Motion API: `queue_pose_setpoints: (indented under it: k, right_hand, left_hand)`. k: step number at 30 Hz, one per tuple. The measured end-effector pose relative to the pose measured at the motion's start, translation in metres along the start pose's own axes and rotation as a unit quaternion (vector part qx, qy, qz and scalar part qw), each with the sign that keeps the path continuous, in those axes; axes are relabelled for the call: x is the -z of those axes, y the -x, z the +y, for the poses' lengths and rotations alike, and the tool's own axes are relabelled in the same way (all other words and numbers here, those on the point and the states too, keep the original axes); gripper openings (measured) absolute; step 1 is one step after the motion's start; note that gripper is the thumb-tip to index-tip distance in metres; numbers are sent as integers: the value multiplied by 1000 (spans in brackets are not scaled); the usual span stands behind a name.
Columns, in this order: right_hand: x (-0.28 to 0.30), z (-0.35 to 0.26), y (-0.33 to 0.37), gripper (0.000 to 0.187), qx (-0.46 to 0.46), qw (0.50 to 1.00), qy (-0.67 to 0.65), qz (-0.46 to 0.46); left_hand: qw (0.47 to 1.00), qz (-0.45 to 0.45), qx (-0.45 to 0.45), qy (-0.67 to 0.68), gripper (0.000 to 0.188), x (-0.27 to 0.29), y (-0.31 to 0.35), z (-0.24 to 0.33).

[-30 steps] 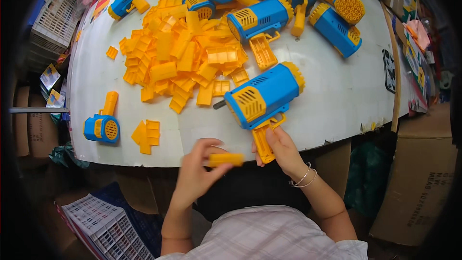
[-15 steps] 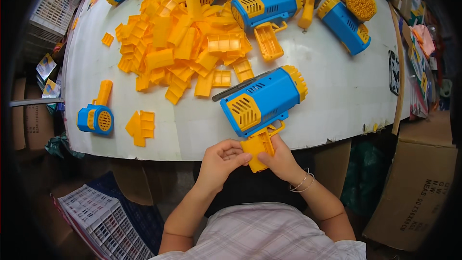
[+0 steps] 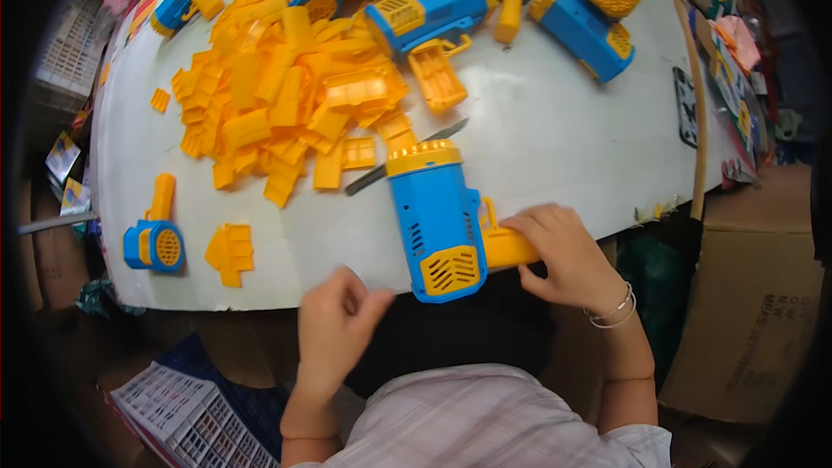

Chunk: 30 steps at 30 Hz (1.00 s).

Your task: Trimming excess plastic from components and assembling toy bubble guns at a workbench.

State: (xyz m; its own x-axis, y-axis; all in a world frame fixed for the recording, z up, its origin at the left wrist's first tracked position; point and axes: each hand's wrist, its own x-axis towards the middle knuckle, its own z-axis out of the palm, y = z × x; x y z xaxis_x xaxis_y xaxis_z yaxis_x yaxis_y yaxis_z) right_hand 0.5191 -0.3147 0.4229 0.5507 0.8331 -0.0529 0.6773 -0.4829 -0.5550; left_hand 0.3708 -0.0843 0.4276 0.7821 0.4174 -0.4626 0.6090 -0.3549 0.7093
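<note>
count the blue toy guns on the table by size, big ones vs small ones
Big blue toy guns, counting the one under the right hand: 5, though the top edge cuts some off
Small blue toy guns: 2
Total: 7
The left hand holds none.

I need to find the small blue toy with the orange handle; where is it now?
In the head view, the small blue toy lies near the white table left front edge, beside a few orange plastic pieces, far left of both hands.
</note>
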Motion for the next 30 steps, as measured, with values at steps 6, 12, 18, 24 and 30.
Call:
queue_pose_setpoints:
  k: [6, 12, 18, 24, 30]
  right_hand:
    - [-51, -3, -11, 5, -66, 973, 60, 212]
    - [-60, 4, -29, 23, -65, 948, 73, 303]
    - [-58, 17, -42, 25, -16, 951, 25, 309]
    - [-57, 24, -34, 27, -8, 954, -32, 299]
    - [-54, 18, -24, 43, 12, 928, -80, 364]
  left_hand:
    - [979, -48, -125, 154, 75, -59, -39, 24]
    - [975, -27, -97, 197, 79, -72, -37, 21]
    - [970, 34, -114, 213, 81, -81, -29, 18]
    - [972, 23, -107, 208, 86, -80, -25, 19]
    - [952, 75, -188, 229, 87, -84, -15, -3]
